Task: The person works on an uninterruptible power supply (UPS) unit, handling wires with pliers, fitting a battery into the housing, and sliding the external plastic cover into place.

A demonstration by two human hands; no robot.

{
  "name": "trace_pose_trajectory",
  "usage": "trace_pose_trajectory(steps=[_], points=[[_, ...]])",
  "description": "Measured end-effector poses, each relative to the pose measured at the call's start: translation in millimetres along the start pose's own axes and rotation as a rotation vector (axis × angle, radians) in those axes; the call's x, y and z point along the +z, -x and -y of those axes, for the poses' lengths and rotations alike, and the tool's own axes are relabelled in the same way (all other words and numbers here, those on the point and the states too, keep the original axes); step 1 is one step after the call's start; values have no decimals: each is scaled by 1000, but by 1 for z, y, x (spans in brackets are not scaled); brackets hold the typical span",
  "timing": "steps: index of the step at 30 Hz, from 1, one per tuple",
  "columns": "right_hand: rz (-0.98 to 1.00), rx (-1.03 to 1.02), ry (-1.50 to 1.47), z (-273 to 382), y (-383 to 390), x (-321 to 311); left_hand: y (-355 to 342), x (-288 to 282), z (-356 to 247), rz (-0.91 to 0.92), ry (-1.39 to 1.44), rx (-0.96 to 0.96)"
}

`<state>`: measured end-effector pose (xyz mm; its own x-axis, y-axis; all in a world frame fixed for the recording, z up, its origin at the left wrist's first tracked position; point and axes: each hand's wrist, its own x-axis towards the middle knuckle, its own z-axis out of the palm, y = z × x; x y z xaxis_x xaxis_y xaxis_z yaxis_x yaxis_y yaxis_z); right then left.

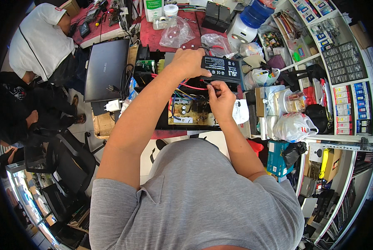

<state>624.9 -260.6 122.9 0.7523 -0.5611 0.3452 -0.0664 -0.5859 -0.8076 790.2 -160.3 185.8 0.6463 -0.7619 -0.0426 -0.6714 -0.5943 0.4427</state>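
Note:
A black rectangular battery (pixel 223 68) with white print lies at the far side of an opened black case. My left hand (pixel 188 63) reaches over the case and grips the battery's left end, with the thumb along its near side. A red wire (pixel 195 86) runs from the case to the battery's near left corner. There my right hand (pixel 222 100) is closed in a pinch on the wire's end, beside a small dark part. Below the wires sits a tan circuit board (pixel 188 111) with several components. More coloured wires cross between board and battery.
To the left a closed dark laptop (pixel 107 68) lies with a black cable and a white adapter (pixel 112 105). Clear plastic bags (pixel 177 33) and another black battery (pixel 216 16) lie beyond. Bags and shelves crowd the right. A person in a white shirt (pixel 42 41) sits at far left.

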Motion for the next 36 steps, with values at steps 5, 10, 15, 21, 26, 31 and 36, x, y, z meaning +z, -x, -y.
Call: trace_pose_trajectory(steps=[5, 10, 15, 21, 26, 31, 36], points=[[-20, -51, 97, -1, -2, -5, 0, 0, -3, -5, 15, 1], [-19, -36, 170, -5, -7, -4, -7, 5, -1, 9, 10, 5], [13, -258, 189, -11, -8, 10, 15, -2, 16, -82, 41, 14], [25, -156, 76, -83, -11, -9, -29, 47, -7, -107, 7, 110], [92, -77, 128, -44, -14, -2, -20, 37, 11, -81, 5, 31], [91, -86, 141, -38, -11, -2, -22, 36, 9, -84, 12, 21], [84, -59, 147, -38, -12, -6, -21, 38, 8, -98, 23, 26]])
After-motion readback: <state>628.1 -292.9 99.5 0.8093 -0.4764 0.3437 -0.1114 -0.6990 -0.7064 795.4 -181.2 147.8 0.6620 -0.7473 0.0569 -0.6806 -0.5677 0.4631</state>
